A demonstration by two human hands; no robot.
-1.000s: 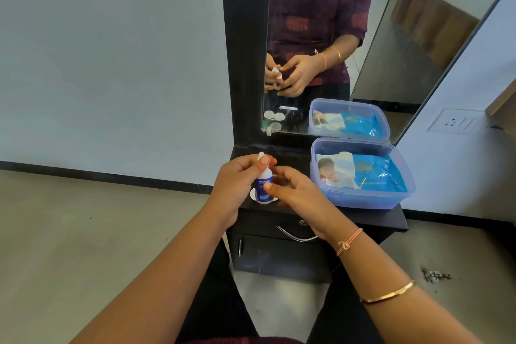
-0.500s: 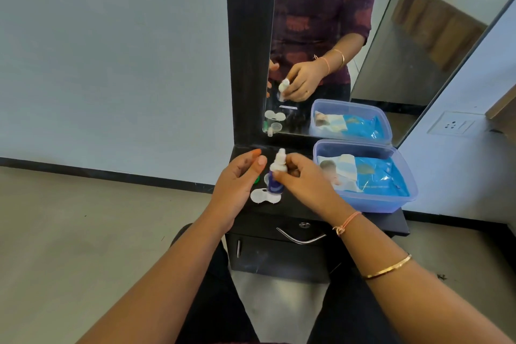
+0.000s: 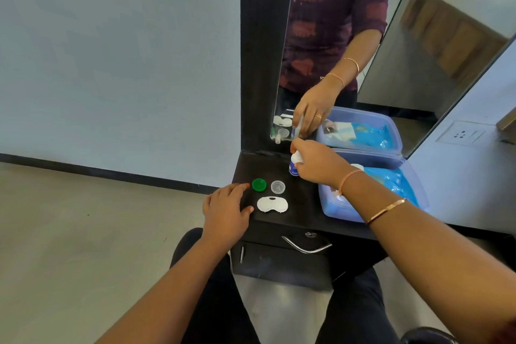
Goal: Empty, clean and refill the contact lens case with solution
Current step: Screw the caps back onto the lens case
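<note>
the dark bench [image 3: 303, 205] stands against a tall mirror [image 3: 332, 3]. the white contact lens case [image 3: 272, 204] lies flat near the bench's front edge, both wells uncovered and facing up. just beyond it sit its two caps, apart from the case and from each other: the green cap [image 3: 259, 184] on the left and the clear cap [image 3: 277, 186] on the right.

the left hand [image 3: 224, 213] lies over the bench's near left corner, its grip apart with the fingers loosely spread and nothing in them. its forefinger ends just beside the green cap, and its thumb ends just left of the case; whether either touches cannot be told.

the right hand [image 3: 318, 165] reaches to the far side of the bench, close to the mirror, with its grip clamped on the small solution bottle [image 3: 293, 168]. only the bottle's white and blue side shows past the fingers. whether its base rests on the bench cannot be told.

on the right of the bench is a translucent blue box [image 3: 339, 211] with a blue wipes pack [image 3: 392, 180] inside. below the top, a drawer carries a curved metal handle [image 3: 307, 246].
</note>
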